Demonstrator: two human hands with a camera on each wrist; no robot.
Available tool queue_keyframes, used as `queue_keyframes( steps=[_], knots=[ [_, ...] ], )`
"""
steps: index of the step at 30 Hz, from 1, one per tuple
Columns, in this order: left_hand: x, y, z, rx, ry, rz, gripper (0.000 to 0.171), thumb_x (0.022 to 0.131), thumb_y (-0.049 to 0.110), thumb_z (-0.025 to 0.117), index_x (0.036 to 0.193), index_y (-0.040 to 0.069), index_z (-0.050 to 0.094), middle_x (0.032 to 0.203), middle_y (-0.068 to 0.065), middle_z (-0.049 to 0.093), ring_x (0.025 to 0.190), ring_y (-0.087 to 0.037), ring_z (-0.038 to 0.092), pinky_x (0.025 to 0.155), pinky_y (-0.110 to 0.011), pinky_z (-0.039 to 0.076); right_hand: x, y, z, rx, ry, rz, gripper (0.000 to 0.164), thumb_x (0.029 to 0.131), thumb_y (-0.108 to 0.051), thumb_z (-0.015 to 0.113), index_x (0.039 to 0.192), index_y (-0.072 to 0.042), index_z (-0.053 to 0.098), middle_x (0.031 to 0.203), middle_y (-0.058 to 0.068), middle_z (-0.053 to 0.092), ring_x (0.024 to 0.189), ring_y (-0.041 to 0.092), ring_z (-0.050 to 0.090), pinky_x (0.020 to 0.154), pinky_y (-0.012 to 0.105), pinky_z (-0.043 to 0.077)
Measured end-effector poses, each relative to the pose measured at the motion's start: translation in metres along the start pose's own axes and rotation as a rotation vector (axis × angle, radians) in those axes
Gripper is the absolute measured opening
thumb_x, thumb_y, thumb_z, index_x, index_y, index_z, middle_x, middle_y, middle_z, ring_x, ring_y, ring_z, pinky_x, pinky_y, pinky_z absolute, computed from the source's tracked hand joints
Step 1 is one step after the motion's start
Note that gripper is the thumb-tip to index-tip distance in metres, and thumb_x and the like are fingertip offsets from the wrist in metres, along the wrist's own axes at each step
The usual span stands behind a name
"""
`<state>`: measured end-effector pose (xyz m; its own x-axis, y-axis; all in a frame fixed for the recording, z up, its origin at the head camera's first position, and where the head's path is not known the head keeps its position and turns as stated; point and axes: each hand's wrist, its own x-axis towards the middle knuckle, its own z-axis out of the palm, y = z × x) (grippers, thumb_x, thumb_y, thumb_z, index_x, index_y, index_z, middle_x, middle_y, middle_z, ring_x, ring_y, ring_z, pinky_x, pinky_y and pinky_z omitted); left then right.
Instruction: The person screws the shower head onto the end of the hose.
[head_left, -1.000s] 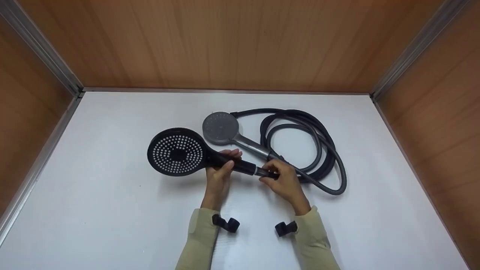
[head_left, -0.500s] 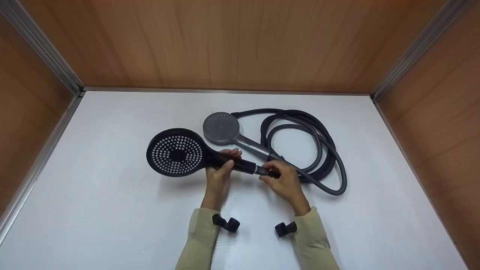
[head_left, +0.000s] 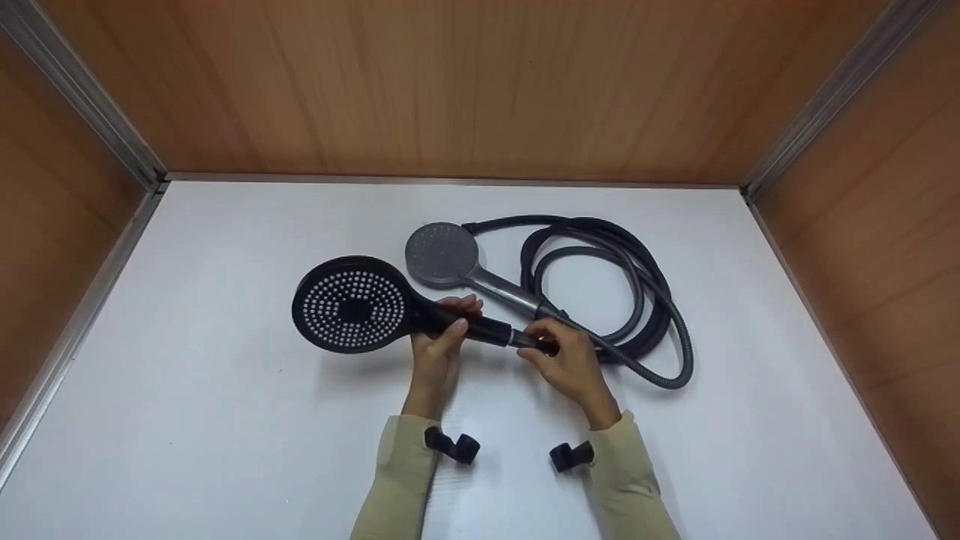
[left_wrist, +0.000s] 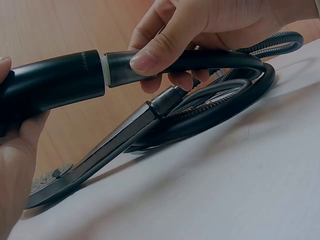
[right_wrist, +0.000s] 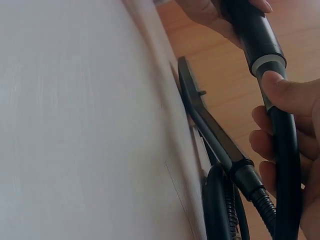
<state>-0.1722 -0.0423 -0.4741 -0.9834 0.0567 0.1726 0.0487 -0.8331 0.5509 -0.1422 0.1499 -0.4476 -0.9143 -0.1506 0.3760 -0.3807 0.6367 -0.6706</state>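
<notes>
My left hand grips the handle of a black shower head, its nozzle face turned up, above the white table. At the handle's lower end my right hand pinches the connector of a smooth black hose between thumb and fingers. A pale ring shows between handle and connector in both wrist views. Just behind lies a grey shower head on the table, joined to a ribbed grey hose.
The coiled hoses lie together right of the grey shower head, close behind my right hand. Wood-grain panels with metal edging enclose the white table at the back and both sides.
Both hands keep their places on the shower head and the hose connector. The black shower head's face has shifted very slightly left; the grey one lies as before.
</notes>
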Motion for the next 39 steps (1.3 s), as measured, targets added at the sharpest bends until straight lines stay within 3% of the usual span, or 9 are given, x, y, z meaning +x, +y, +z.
queue_keyframes(
  steps=[15,24,32,39],
  knots=[
    [0.0011,0.0002,-0.0011,-0.011,0.006,0.001,0.031,0.081,-0.011,0.062,0.105,0.009,0.057,0.101,-0.006,0.072,0.101,-0.020,0.067,0.102,-0.035,0.048,0.0014,-0.0019,-0.0007,0.016,-0.022,0.003,0.025,0.073,-0.009,0.080,0.093,-0.006,0.065,0.087,0.006,0.070,0.074,0.015,0.063,0.065,0.028,0.052],
    [0.0020,-0.0009,-0.0021,-0.013,-0.029,0.025,0.030,0.082,-0.011,0.061,0.105,0.008,0.058,0.102,-0.006,0.072,0.102,-0.021,0.067,0.100,-0.035,0.049,0.0019,-0.0021,-0.0005,-0.002,-0.024,0.001,0.028,0.073,-0.009,0.080,0.096,-0.005,0.065,0.090,0.007,0.070,0.077,0.017,0.064,0.068,0.030,0.053],
    [0.0009,-0.0002,-0.0003,0.010,0.017,-0.007,0.031,0.080,-0.010,0.062,0.105,0.008,0.056,0.101,-0.006,0.072,0.101,-0.021,0.068,0.102,-0.036,0.048,0.0013,-0.0001,-0.0010,0.020,-0.019,-0.014,0.024,0.073,-0.010,0.080,0.092,-0.005,0.065,0.086,0.006,0.070,0.072,0.015,0.063,0.063,0.026,0.051],
    [0.0009,0.0000,0.0000,0.005,0.006,0.001,0.031,0.081,-0.011,0.061,0.105,0.008,0.056,0.101,-0.007,0.072,0.101,-0.021,0.067,0.101,-0.036,0.048,0.0013,-0.0003,-0.0013,0.025,-0.026,-0.011,0.026,0.074,-0.010,0.080,0.094,-0.006,0.065,0.088,0.006,0.070,0.075,0.016,0.064,0.065,0.027,0.051]
  ],
)
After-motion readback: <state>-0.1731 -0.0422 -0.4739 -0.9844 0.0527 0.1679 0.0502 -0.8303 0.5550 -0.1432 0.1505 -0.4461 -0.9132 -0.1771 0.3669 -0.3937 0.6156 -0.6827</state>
